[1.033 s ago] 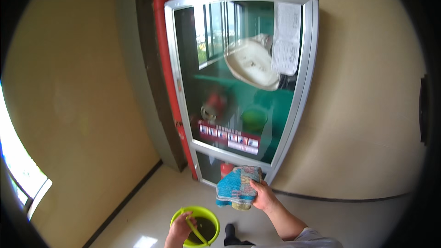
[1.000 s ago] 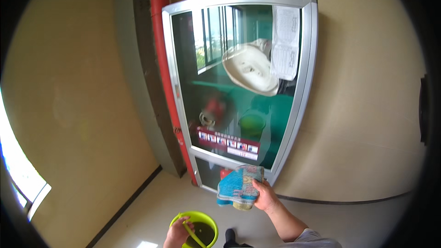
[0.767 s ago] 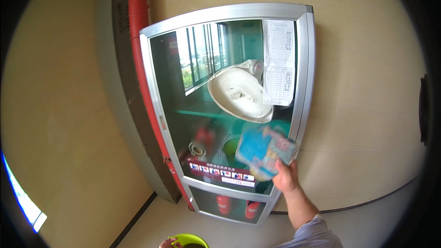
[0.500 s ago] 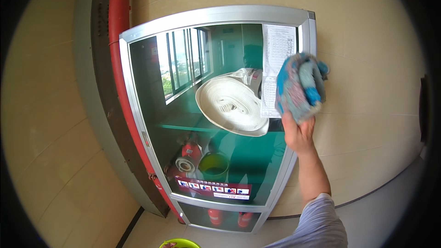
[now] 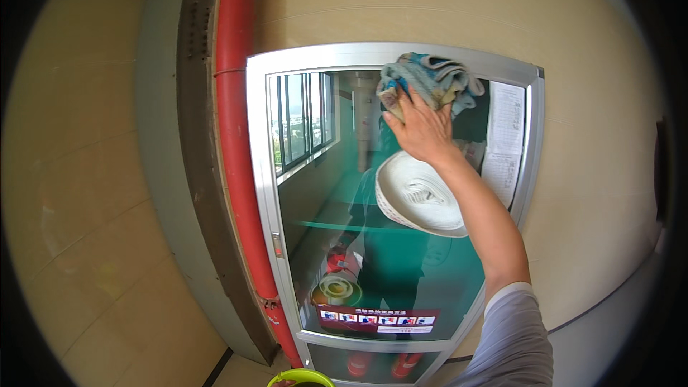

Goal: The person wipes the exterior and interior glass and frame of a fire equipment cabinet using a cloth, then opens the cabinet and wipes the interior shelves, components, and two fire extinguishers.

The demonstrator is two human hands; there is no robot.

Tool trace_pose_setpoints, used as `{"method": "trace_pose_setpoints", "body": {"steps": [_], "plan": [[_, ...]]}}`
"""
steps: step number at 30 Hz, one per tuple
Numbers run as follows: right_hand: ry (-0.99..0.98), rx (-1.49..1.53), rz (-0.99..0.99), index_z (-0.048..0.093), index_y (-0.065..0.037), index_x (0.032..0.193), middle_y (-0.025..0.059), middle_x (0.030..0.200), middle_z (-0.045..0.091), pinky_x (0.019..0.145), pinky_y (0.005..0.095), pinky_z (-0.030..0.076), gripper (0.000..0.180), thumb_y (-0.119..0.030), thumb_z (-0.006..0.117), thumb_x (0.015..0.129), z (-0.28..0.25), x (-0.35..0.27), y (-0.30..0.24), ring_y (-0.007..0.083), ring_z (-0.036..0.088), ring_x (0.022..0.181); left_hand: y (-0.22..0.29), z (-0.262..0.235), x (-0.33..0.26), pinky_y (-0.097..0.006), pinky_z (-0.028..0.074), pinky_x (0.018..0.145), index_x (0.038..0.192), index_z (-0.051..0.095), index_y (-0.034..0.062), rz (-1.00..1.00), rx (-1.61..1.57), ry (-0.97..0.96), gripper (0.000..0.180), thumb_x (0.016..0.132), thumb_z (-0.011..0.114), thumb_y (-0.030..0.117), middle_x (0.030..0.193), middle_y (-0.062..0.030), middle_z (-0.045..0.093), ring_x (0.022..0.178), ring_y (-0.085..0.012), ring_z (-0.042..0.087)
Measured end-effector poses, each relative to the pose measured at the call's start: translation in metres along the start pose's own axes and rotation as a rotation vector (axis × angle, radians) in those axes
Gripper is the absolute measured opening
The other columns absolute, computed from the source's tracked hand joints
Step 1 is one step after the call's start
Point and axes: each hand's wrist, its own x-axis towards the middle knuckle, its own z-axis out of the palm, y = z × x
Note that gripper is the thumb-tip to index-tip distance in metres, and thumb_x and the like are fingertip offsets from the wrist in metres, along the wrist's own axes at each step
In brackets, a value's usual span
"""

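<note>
In the head view, the right hand [image 5: 423, 129] reaches into the upper middle of the picture, its forearm [image 5: 487, 226] rising from a grey sleeve [image 5: 512, 344] at the lower right. It grips a bunched blue-and-grey cloth [image 5: 430, 75], fingers spread across it and pointing upward. The cloth lies over the top of the glass pane [image 5: 451, 279] and overlaps the silver edge of the tall cabinet [image 5: 322, 56]; it looks pressed against the door, though the contact itself is hidden behind cloth and fingers.

At the bottom edge, left of centre, a yellow-green bucket [image 5: 301, 371] is cut off by the picture's border. Only a sliver of the left hand [image 5: 285, 383] shows at its rim, so I cannot tell what its grip is doing.

Behind the glass, a coiled white hose [image 5: 419, 197] sits at centre and red cylinders [image 5: 358, 364] stand at the bottom. Papers [image 5: 505, 122] hang along the pane's right side, and a red pipe [image 5: 236, 115] runs down to the left.

As for progress, the cloth is at the pane's top; everything lower, down to the picture strip [image 5: 376, 319], has no cloth on it. Which parts have been gone over does not show.
</note>
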Motion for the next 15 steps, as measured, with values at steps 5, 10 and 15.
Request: {"method": "trace_pose_setpoints", "body": {"steps": [5,10,15], "plan": [[-0.177,0.269,-0.063,0.041,-0.013,0.146,0.0128,0.144,0.047,0.108,0.0580,0.019,0.067,-0.052,0.048,0.092,0.023,0.040,-0.096,0.0323,0.050,0.125,0.011,-0.061,0.020,-0.036,0.054,0.063,0.107,0.060,0.0087,-0.055,0.026,-0.073,0.020,0.096,0.052,0.024,0.095,-0.0075,0.063,0.079,-0.0218,0.061],[-0.315,0.346,-0.246,0.049,-0.014,0.141,0.0125,0.131,0.059,0.104,0.0473,0.027,0.060,-0.052,0.043,0.095,0.043,0.060,-0.164,0.0301,0.055,0.118,0.020,-0.076,0.014,-0.036,0.055,0.066,0.105,0.062,0.0087,-0.044,0.002,0.072,0.020,0.096,0.054,0.025,0.091,-0.0074,0.064,0.079,-0.0227,0.062],[-0.204,0.302,-0.237,0.050,-0.013,0.140,0.0122,0.134,0.056,0.104,0.0492,0.027,0.058,-0.048,0.047,0.094,0.068,0.036,-0.197,0.0306,0.055,0.117,0.026,-0.108,0.011,-0.036,0.054,0.066,0.108,0.063,0.0084,-0.046,0.020,0.023,0.027,0.096,0.056,0.032,0.095,-0.0080,0.066,0.082,-0.0232,0.063]]}}
